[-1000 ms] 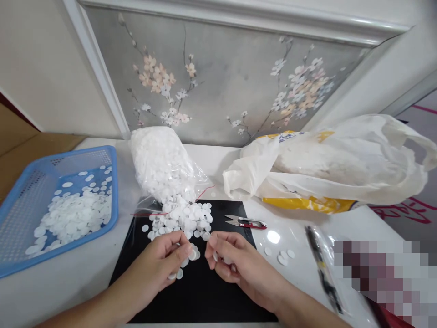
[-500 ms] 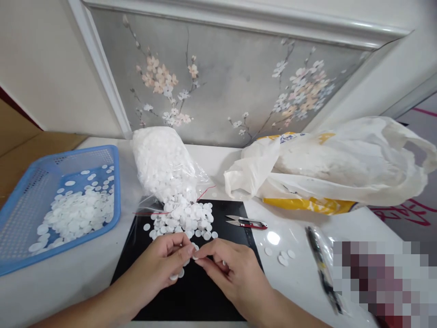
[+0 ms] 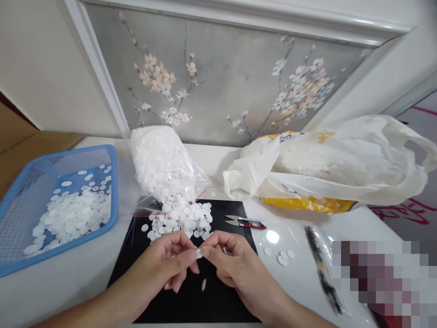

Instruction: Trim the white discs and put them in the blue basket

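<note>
A small white disc is pinched between the fingertips of both hands, over the black mat. My left hand grips its left side with thumb and forefinger, the other fingers curled below. On its right side, my right hand holds it the same way; something pale shows inside the curled fingers, too hidden to name. Below the fingertips, a second white disc appears edge-on and blurred. Just beyond my hands, a heap of white discs spills from a clear zip bag onto the mat.
At the left stands a blue basket with many white discs inside. Thread snips lie on the mat's right edge. Behind them rests a white and yellow plastic bag. Several loose discs and a packaged black pen lie at the right.
My right hand has turned, bringing its thumb up onto the disc. The discs seen under my left fingers no longer show there, and one blurred disc now appears over the mat.
</note>
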The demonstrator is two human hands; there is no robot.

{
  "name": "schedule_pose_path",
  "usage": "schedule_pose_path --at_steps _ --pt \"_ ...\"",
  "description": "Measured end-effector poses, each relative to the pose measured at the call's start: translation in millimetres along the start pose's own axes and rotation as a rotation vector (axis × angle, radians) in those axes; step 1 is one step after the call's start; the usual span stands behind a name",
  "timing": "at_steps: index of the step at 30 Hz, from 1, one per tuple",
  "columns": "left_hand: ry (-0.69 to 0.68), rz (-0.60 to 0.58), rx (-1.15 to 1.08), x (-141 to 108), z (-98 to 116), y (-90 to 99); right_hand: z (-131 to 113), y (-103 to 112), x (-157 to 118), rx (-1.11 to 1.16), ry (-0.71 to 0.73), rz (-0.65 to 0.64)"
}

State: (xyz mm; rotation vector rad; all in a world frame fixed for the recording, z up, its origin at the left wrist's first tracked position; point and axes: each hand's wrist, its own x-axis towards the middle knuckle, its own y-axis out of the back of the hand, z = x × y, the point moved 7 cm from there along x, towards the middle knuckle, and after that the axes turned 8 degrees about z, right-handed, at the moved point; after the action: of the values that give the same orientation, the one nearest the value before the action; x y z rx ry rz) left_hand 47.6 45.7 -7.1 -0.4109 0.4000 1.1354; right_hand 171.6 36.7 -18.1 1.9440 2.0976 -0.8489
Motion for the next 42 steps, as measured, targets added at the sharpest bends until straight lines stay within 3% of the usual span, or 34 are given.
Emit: schedule_pose_path --at_steps 9,13,16,22,28,32,38,42 --pt "-0.029 -0.006 0.141 2 0 -3.3 -3 6 0 0.040 0.053 0.032" --pt "-0.011 -0.006 0.099 1 -1 -3.0 -19 13 -3 -0.238 0.244 0.091" --pt "-0.034 -0.004 0.089 1 -1 -1.8 -23 5 -9 -0.453 0.334 0.056" --pt "-0.091 -0.056 0.045 4 -1 -5.4 -16 -9 -14 -0.546 0.486 0.016" --pt "0.051 -0.037 -0.054 1 -15 -5.7 -19 -9 -14 -0.586 0.598 0.030" --pt "0.071 -0.047 -0.059 -1 -18 -5.9 -20 -9 -14 -0.614 0.619 0.034" --pt "0.012 -0.072 0.060 1 -13 -8.1 -20 -10 -15 -0.673 0.660 0.034" --pt "-0.089 0.031 0.321 0 3 7.0 -33 6 -22 -0.847 0.725 0.052"
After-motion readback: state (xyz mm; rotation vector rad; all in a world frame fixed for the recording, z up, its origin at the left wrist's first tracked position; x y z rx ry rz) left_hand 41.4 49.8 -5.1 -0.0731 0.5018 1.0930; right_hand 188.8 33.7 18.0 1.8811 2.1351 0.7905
